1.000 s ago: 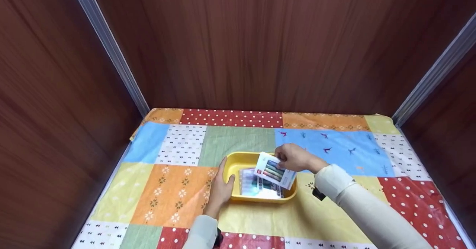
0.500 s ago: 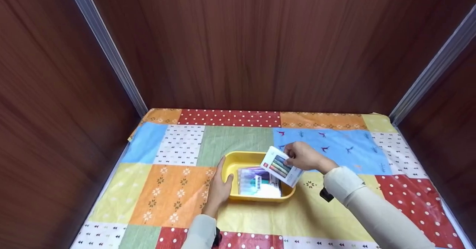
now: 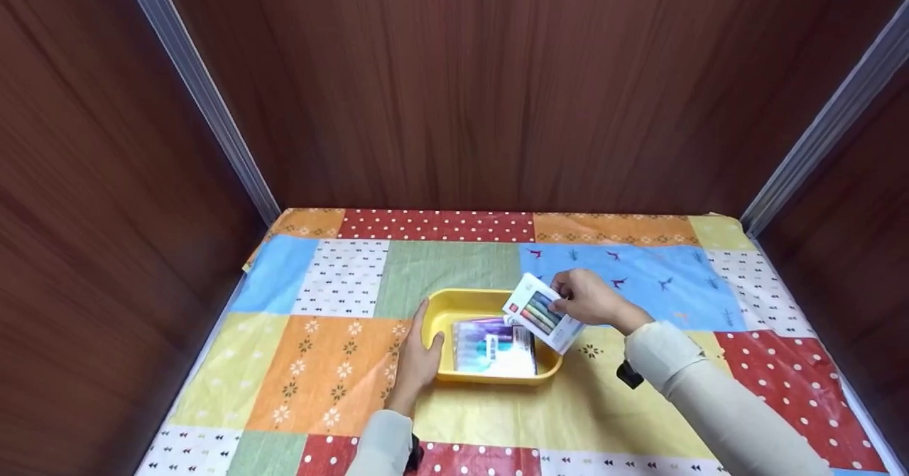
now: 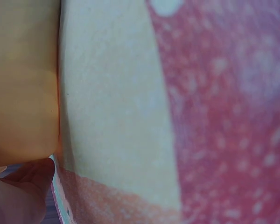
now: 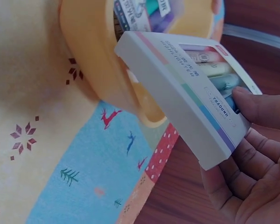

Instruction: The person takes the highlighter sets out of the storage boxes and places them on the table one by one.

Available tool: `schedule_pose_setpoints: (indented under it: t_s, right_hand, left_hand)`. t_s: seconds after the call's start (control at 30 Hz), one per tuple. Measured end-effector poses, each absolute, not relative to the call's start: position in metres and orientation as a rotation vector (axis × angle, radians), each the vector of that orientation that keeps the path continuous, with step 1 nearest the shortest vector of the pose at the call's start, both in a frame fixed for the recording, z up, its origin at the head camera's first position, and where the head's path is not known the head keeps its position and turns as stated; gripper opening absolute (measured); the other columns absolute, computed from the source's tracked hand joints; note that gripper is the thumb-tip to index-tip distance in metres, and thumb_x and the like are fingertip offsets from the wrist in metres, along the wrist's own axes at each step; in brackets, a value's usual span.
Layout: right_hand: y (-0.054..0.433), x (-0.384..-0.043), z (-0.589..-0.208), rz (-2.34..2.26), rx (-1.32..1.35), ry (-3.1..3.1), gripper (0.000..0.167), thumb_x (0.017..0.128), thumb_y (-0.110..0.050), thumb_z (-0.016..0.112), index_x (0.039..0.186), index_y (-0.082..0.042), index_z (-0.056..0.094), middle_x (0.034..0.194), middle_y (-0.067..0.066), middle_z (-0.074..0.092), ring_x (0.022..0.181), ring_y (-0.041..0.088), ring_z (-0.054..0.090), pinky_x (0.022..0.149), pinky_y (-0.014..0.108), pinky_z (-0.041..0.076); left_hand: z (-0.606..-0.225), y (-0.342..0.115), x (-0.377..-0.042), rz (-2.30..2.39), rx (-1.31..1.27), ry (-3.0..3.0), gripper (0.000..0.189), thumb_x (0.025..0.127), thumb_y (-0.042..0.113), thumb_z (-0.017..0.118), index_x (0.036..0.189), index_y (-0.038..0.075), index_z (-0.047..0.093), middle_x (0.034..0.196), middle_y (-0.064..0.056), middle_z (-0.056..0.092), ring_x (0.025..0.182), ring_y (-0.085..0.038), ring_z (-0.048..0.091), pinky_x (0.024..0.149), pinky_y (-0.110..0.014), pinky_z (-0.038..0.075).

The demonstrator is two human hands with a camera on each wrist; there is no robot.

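Note:
My right hand (image 3: 595, 300) pinches a white box of highlighters (image 3: 527, 293) by its edge, thumb on the printed front and fingers behind. The box is tilted over the right end of a yellow plastic basket (image 3: 490, 380). In the right wrist view, the highlighter box (image 5: 170, 88) shows a windowed face with several pastel pens. At the basket's left end, my left hand (image 3: 417, 362) holds the wall, with the thumb at the rim and the fingers along the outside. Inside the basket lies a clear packet (image 3: 490, 348) with purple and teal contents and a white label.
A patchwork-patterned cloth (image 3: 330, 362) covers the table under the basket. Brown wood-grain panels (image 3: 398, 85) close in the back and both sides, with grey metal strips (image 3: 206, 99) at the corners.
My right hand has lifted the highlighter box up and to the right, uncovering more of the packet in the basket. The left hand keeps its place on the basket.

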State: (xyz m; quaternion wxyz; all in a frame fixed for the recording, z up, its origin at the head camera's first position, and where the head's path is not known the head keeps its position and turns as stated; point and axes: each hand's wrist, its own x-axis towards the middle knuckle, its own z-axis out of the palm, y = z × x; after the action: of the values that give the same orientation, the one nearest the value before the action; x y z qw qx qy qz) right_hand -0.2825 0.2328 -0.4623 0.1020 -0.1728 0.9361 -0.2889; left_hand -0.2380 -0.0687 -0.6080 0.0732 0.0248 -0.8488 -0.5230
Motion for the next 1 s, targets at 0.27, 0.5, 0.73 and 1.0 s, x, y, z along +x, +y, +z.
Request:
schedule_pose_setpoints:
  t_s: [0.27,0.5,0.73,1.0]
  right_hand:
    - [0.243,-0.281,-0.465,-0.916,-0.478,2.783,0.005,0.089,-0.005,0.069,0.088,-0.002,0.066,0.076,0.010,0.068,0.064,0.012,0.058,0.055,0.023,0.048]
    - [0.252,-0.278,-0.467,-0.973,-0.487,2.802,0.005,0.088,-0.003,0.068,0.088,0.001,0.065,0.074,0.012,0.070,0.062,0.010,0.058,0.054,0.023,0.048]
    - [0.258,-0.276,-0.470,-1.016,-0.436,2.791,0.005,0.090,-0.004,0.068,0.089,0.001,0.066,0.078,0.014,0.071,0.065,0.013,0.062,0.056,0.024,0.052]
    - [0.269,-0.275,-0.476,-1.125,-0.334,2.773,0.008,0.091,-0.005,0.068,0.092,0.002,0.067,0.082,0.016,0.071,0.069,0.013,0.063,0.058,0.023,0.052]
  left_hand:
    - [-0.607,-0.068,-0.237,-1.569,0.072,-2.539,0.069,0.097,0.013,0.060,0.159,0.022,0.031,0.161,-0.013,0.040,0.142,-0.045,0.045,0.119,-0.061,0.035]
    - [-0.608,-0.068,-0.239,-1.585,0.039,-2.519,0.068,0.097,0.012,0.059,0.159,0.020,0.031,0.162,-0.012,0.038,0.145,-0.043,0.042,0.121,-0.060,0.034]
    - [-0.609,-0.069,-0.238,-1.576,0.044,-2.521,0.068,0.097,0.012,0.060,0.159,0.020,0.032,0.161,-0.013,0.041,0.144,-0.042,0.043,0.121,-0.058,0.035]
    - [-0.608,-0.069,-0.239,-1.593,0.061,-2.524,0.069,0.098,0.012,0.060,0.159,0.023,0.031,0.162,-0.011,0.038,0.145,-0.042,0.041,0.122,-0.059,0.032]
